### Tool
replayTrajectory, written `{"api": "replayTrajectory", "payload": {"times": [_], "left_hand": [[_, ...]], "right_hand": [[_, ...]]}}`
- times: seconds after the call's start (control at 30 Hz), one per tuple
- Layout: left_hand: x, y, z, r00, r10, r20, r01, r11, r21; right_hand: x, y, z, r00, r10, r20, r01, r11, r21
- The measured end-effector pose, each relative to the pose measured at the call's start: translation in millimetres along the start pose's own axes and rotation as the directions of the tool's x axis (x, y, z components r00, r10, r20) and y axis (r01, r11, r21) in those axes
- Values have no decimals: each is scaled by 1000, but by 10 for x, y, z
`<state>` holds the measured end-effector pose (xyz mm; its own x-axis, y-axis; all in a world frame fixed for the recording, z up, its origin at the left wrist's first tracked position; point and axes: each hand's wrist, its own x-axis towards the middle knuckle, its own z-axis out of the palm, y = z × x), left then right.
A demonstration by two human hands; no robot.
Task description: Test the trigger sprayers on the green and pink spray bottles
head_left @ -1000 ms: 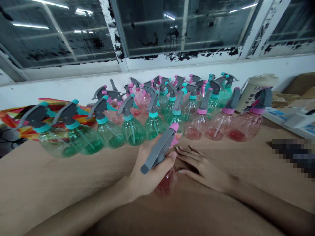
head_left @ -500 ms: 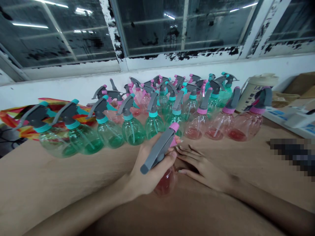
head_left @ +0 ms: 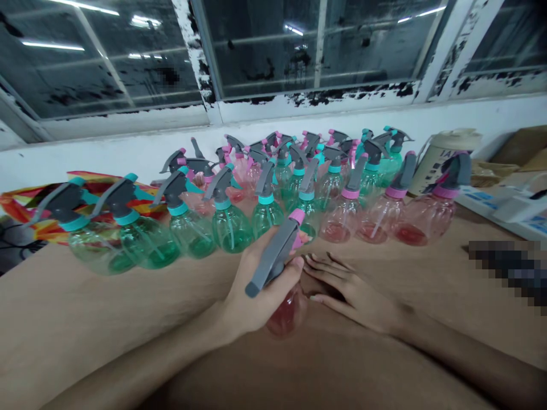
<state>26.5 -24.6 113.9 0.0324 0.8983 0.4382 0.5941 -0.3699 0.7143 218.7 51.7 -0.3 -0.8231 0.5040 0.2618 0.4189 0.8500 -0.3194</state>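
Observation:
My left hand (head_left: 252, 290) is wrapped round the neck of a pink spray bottle (head_left: 287, 314) with a grey and pink trigger head. The bottle's nozzle points away from me, and my fingers hide its collar. To the right of it my right hand (head_left: 356, 293) lies palm down on the wooden table (head_left: 171, 324), fingers stretched out and holding nothing. Beyond both hands stands a front row of spray bottles: green ones with teal collars, such as this green spray bottle (head_left: 233, 230), and pink ones at the right, such as this pink spray bottle (head_left: 341, 222).
More spray bottles crowd behind the front row, against the white wall. A colourful wrapper (head_left: 38, 199) lies at the left. At the right are a cream printed container (head_left: 444, 159), a power strip (head_left: 508, 210), a cardboard box (head_left: 525, 148) and a blurred-out dark object (head_left: 508, 270).
The left hand and the spray bottle in it have shifted very slightly away from me and to the left. My right hand rests in the same place.

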Motion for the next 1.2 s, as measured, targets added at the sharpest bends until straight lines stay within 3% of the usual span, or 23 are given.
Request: {"api": "replayTrajectory", "payload": {"times": [0.07, 0.33, 0.8, 1.07, 1.2], "left_hand": [[-3, -9, 17, 1000, -25, 5, 25, 1000, 9], [-27, -133, 56, 998, 59, -4, -59, 992, -110], [-38, -134, 47, 1000, 29, -11, -29, 1000, 8], [-30, -96, 34, 1000, -14, -5, 14, 1000, 9], [10, -42, -12, 999, 38, 11, -37, 997, -73]], "right_hand": [[4, -5, -6, 1000, 1, 8, -1, 1000, -2], [-3, 19, 29, 999, -12, -35, 13, 1000, 28], [0, -10, -1, 1000, -4, -24, 5, 1000, 15], [-2, 11, 9, 1000, -14, -17, 14, 1000, 19], [-2, 4, 4, 999, -13, -36, 14, 999, 42]]}}
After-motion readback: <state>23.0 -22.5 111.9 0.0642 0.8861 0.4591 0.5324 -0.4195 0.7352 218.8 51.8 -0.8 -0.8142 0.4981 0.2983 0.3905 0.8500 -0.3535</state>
